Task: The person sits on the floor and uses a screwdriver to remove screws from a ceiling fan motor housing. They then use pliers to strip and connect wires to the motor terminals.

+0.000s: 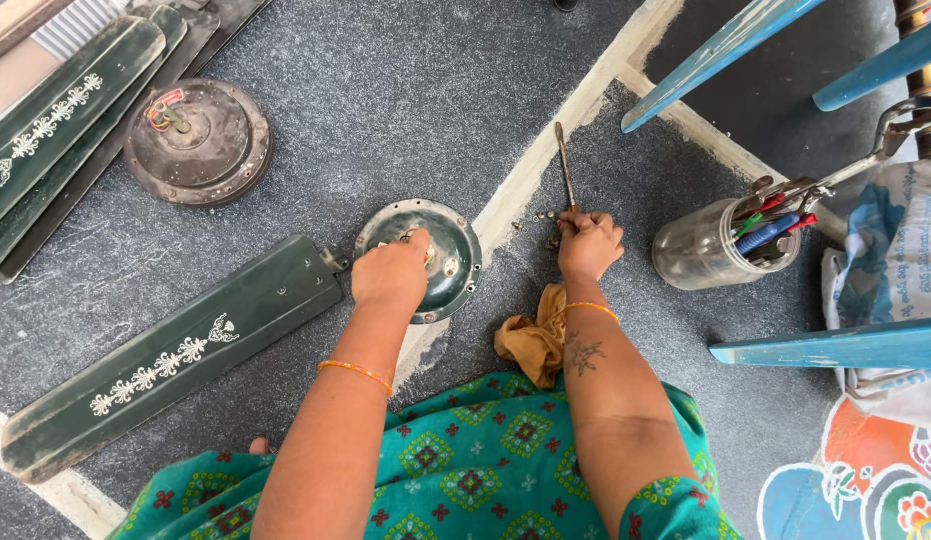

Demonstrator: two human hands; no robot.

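Both hands busy: left hand clamped on the round fan motor cover lying on the floor, apparently steadying it beside its green blade, while right hand grips the screwdriver upright next to loose screws

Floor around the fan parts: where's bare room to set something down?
Bare floor lies between the motor housing and the screwdriver. More lies between the right hand and the tool jar. It is crowded around the round cover under the left hand.
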